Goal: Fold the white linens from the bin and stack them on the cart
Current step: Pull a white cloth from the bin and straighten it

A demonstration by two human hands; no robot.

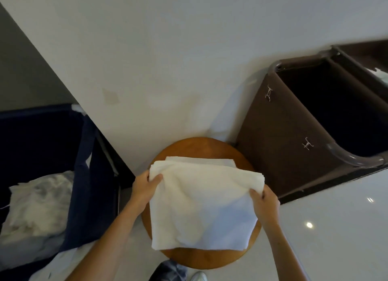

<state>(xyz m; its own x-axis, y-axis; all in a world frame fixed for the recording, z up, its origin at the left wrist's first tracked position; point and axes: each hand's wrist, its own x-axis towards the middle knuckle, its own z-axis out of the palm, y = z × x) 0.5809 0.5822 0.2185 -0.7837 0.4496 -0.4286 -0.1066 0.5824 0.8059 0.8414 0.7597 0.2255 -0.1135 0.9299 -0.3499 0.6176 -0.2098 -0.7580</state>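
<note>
We hold a white towel (201,207) over a round wood table (201,257). Our left hand (144,188) pinches its far left corner, thumb on top. Our right hand (264,205) grips its right edge, fingers curled round the cloth. The towel covers most of the table top. A folded towel (199,161) lies on the table under it, peeking out at the far side. A blue bin (84,154) on the left holds crumpled white linens (35,205). A brown bin (279,150) stands on the right, with two white clips (268,94) on its side.
</note>
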